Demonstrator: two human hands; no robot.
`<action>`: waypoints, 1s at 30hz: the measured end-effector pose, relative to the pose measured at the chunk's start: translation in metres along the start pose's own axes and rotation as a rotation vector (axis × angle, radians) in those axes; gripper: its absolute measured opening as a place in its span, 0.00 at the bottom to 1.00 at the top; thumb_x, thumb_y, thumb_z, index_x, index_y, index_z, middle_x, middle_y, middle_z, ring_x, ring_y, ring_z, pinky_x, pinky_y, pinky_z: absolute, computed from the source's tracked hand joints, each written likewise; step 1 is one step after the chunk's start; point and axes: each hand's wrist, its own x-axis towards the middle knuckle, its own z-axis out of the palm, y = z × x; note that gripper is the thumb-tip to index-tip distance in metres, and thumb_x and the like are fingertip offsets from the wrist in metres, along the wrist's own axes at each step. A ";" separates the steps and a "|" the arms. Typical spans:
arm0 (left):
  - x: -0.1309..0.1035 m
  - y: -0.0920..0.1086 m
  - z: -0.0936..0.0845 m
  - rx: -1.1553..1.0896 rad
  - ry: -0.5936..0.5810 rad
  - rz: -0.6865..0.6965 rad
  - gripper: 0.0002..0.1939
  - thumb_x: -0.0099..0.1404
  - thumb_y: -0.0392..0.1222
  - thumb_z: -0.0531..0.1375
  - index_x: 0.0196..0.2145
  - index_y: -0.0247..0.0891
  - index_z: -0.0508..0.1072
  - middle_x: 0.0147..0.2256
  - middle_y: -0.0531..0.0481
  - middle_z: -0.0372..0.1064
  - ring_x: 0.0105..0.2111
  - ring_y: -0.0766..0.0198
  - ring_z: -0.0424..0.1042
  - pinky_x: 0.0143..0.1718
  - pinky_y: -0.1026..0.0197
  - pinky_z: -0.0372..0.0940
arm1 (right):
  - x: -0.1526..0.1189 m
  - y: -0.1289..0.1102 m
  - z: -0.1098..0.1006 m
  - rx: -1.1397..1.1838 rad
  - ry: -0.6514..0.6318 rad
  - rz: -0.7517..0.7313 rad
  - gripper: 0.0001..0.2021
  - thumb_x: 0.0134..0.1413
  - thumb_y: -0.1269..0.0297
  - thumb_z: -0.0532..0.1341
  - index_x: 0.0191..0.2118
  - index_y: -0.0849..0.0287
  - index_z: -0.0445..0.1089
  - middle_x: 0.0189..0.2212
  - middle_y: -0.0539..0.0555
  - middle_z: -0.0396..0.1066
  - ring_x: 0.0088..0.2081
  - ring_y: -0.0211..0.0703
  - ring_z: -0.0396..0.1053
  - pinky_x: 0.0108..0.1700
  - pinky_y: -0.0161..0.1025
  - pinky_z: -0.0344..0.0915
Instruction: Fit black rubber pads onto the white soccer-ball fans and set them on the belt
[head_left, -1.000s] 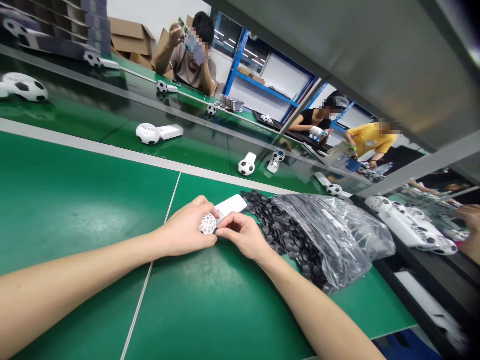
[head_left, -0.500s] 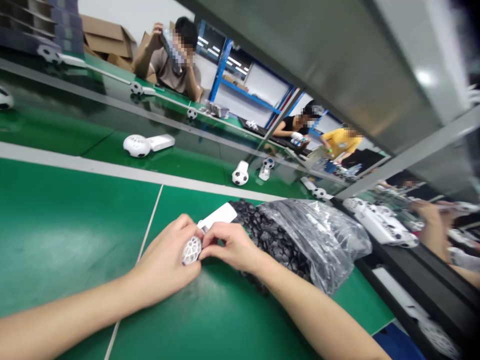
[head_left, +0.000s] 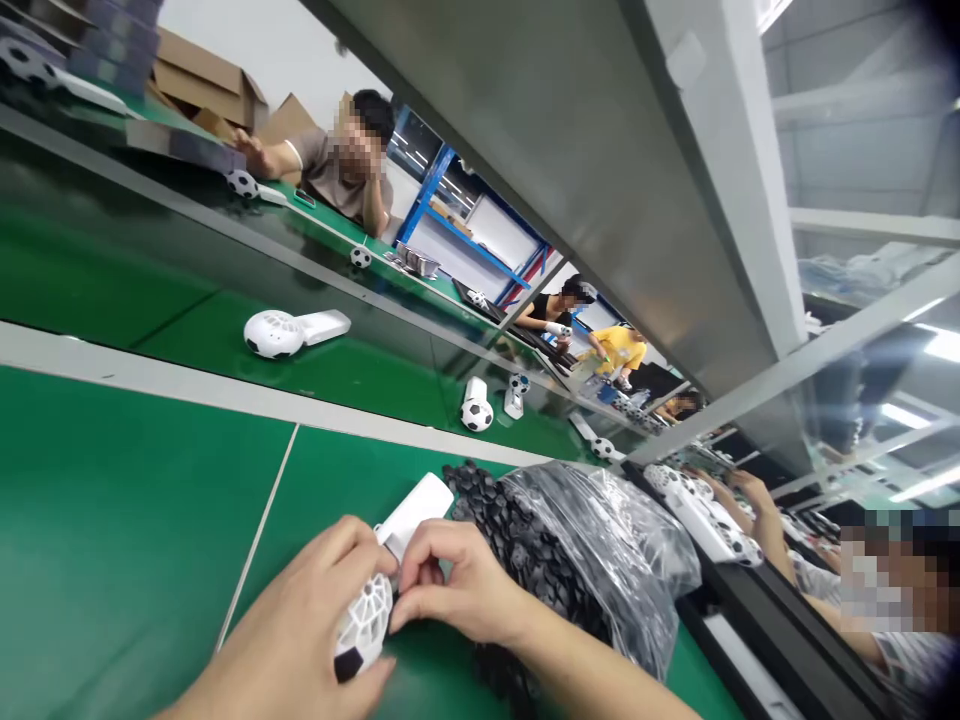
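Note:
A white handheld fan with a football-patterned head (head_left: 367, 615) is in my left hand (head_left: 307, 620), whose fingers wrap round the head. Its white handle (head_left: 420, 510) points away toward the upper right. The head has an open white grille and a black patch low on its side. My right hand (head_left: 457, 585) pinches at the head's right edge, with a small dark piece partly showing at the fingertips. Just right of that hand, a heap of small black pieces (head_left: 540, 550) spills from a clear plastic bag (head_left: 630, 550).
A similar football fan (head_left: 277, 333) lies beyond the pale table edge strip (head_left: 187, 390), with another fan (head_left: 476, 405) farther right. Several fans (head_left: 705, 510) sit along a black conveyor (head_left: 795, 620) on the right. Co-workers sit across and to the right. A metal shelf (head_left: 585, 150) slants overhead.
The view has tilted and shifted, so the hands and bag appear lower. The fan head has turned, showing a black patch. A co-worker across has lowered the box they held up.

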 end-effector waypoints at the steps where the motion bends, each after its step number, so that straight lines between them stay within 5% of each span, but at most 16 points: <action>1: 0.001 -0.003 0.001 -0.011 0.010 0.018 0.12 0.47 0.36 0.57 0.32 0.43 0.66 0.37 0.50 0.62 0.36 0.59 0.67 0.35 0.62 0.65 | 0.001 0.000 -0.001 0.002 -0.003 -0.001 0.19 0.31 0.51 0.71 0.21 0.62 0.69 0.19 0.47 0.64 0.18 0.29 0.55 0.19 0.28 0.53; 8: 0.002 -0.011 0.003 -0.076 0.008 0.063 0.13 0.44 0.35 0.58 0.31 0.45 0.67 0.36 0.50 0.64 0.35 0.57 0.67 0.35 0.60 0.66 | 0.003 0.002 -0.002 -0.068 -0.020 -0.004 0.20 0.33 0.48 0.70 0.20 0.61 0.68 0.19 0.47 0.62 0.17 0.29 0.54 0.19 0.28 0.54; 12: 0.007 -0.008 -0.009 -0.037 -0.078 0.065 0.16 0.46 0.33 0.55 0.35 0.44 0.67 0.37 0.50 0.63 0.37 0.59 0.66 0.37 0.61 0.65 | -0.012 -0.001 -0.003 -0.266 -0.011 -0.107 0.15 0.43 0.52 0.67 0.29 0.59 0.70 0.26 0.52 0.67 0.25 0.34 0.64 0.28 0.30 0.63; 15: 0.038 -0.015 -0.024 0.051 -0.015 0.108 0.17 0.49 0.34 0.56 0.40 0.42 0.66 0.41 0.49 0.62 0.41 0.59 0.65 0.42 0.60 0.63 | -0.035 0.000 -0.009 -0.472 -0.014 -0.206 0.09 0.51 0.59 0.64 0.36 0.57 0.69 0.35 0.56 0.68 0.36 0.40 0.68 0.38 0.33 0.67; 17: 0.073 -0.025 -0.037 0.160 0.097 0.121 0.18 0.53 0.41 0.58 0.43 0.39 0.65 0.43 0.46 0.61 0.43 0.58 0.64 0.44 0.59 0.62 | -0.052 0.003 -0.014 -0.552 0.038 -0.210 0.06 0.51 0.63 0.63 0.36 0.55 0.67 0.36 0.56 0.67 0.35 0.40 0.68 0.36 0.32 0.68; 20: 0.127 -0.044 -0.059 0.397 0.205 0.057 0.38 0.53 0.56 0.59 0.55 0.33 0.55 0.52 0.39 0.57 0.52 0.51 0.58 0.51 0.54 0.58 | -0.076 0.008 -0.025 -0.639 0.125 -0.155 0.06 0.51 0.69 0.61 0.36 0.54 0.65 0.36 0.56 0.67 0.33 0.40 0.69 0.31 0.31 0.68; 22: 0.151 -0.056 -0.075 0.482 0.238 0.038 0.33 0.59 0.57 0.52 0.57 0.34 0.55 0.56 0.39 0.53 0.57 0.50 0.50 0.56 0.50 0.50 | -0.089 0.008 -0.032 -0.672 0.162 -0.131 0.08 0.51 0.70 0.60 0.37 0.53 0.64 0.36 0.55 0.68 0.33 0.40 0.69 0.30 0.30 0.68; 26: 0.162 -0.074 -0.103 0.631 0.246 -0.032 0.26 0.60 0.50 0.51 0.54 0.36 0.61 0.58 0.39 0.50 0.59 0.41 0.42 0.56 0.38 0.39 | -0.111 0.004 -0.043 -0.672 0.181 -0.045 0.08 0.54 0.68 0.59 0.40 0.52 0.63 0.37 0.54 0.68 0.35 0.40 0.69 0.35 0.32 0.69; 30: 0.155 -0.082 -0.111 0.705 0.114 -0.100 0.24 0.57 0.45 0.49 0.49 0.30 0.66 0.51 0.43 0.56 0.51 0.42 0.56 0.49 0.44 0.53 | -0.120 -0.007 -0.047 -0.639 0.202 0.044 0.03 0.56 0.67 0.57 0.38 0.55 0.65 0.39 0.55 0.67 0.41 0.43 0.67 0.43 0.37 0.66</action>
